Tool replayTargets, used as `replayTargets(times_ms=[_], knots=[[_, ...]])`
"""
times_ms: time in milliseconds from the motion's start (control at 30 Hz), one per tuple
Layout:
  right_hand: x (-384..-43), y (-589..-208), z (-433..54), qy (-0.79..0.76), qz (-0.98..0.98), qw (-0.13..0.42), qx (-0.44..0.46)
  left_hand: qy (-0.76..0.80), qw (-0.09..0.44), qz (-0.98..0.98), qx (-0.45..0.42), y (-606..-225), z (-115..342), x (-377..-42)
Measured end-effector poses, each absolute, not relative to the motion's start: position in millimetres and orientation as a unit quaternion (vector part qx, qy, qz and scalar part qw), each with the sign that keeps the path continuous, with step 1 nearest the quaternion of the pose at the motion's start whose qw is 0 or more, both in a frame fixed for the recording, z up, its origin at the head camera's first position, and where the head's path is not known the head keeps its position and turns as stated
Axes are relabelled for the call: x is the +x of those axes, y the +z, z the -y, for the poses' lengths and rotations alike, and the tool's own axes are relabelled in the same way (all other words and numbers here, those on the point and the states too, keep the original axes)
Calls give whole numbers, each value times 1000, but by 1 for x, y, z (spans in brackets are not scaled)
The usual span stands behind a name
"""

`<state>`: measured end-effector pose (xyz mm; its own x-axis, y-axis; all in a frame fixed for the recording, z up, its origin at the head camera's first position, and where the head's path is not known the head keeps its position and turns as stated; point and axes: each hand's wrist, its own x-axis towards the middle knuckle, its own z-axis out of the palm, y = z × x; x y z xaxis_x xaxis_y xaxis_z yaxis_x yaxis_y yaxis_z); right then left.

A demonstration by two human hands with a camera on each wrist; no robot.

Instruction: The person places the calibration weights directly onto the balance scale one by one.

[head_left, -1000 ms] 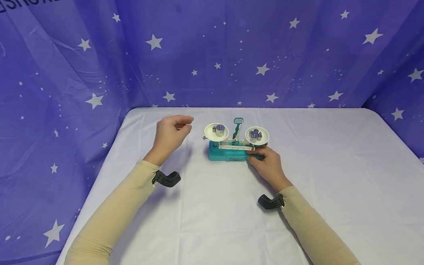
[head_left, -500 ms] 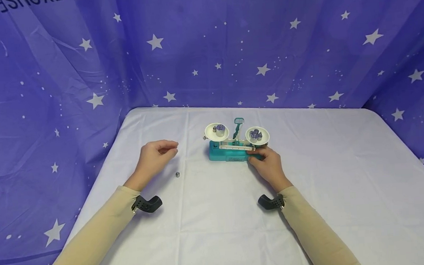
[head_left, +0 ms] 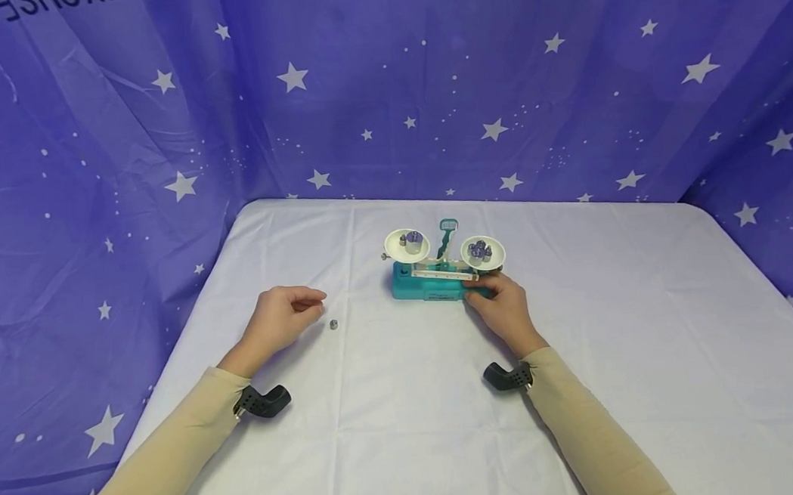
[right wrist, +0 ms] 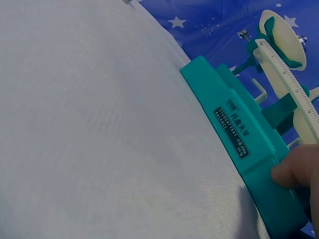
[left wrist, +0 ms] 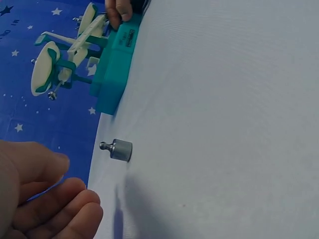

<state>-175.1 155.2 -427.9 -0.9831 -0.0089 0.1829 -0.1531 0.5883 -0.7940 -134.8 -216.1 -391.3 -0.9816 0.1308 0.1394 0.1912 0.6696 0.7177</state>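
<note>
A teal tray balance (head_left: 415, 286) with two cream pans stands toward the back of the table. Its left pan (head_left: 393, 254) carries a large metal weight (head_left: 414, 243) and a small one (head_left: 403, 240); several weights (head_left: 480, 251) crowd the right pan (head_left: 496, 261). My right hand (head_left: 506, 310) grips the right end of the base, the thumb (right wrist: 291, 172) on its front. Left of the balance, a small knobbed metal weight (left wrist: 121, 150) stands upright on the cloth. My left hand (head_left: 281, 316) is just beside that weight, fingers loosely bent and holding nothing.
White cloth (head_left: 407, 413) covers the table. A purple star-printed curtain (head_left: 387, 89) rises behind it and along both sides. Black wrist mounts (head_left: 263, 401) sit on both sleeves.
My left hand has come away from beside the left pan, back toward me and to the left. The small weight on the cloth, earlier out of sight, now shows. My right hand stays on the base.
</note>
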Motion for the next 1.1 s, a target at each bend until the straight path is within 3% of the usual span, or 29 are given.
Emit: replayTargets(times_ms=[600,1100], knots=[[-177,-430,-156,457,884,79,49,-297,25,934,-194,-398,207,-134],[-176,-432,-156,454,886,82,48,-315,46,931,-181,-409,202,-131]])
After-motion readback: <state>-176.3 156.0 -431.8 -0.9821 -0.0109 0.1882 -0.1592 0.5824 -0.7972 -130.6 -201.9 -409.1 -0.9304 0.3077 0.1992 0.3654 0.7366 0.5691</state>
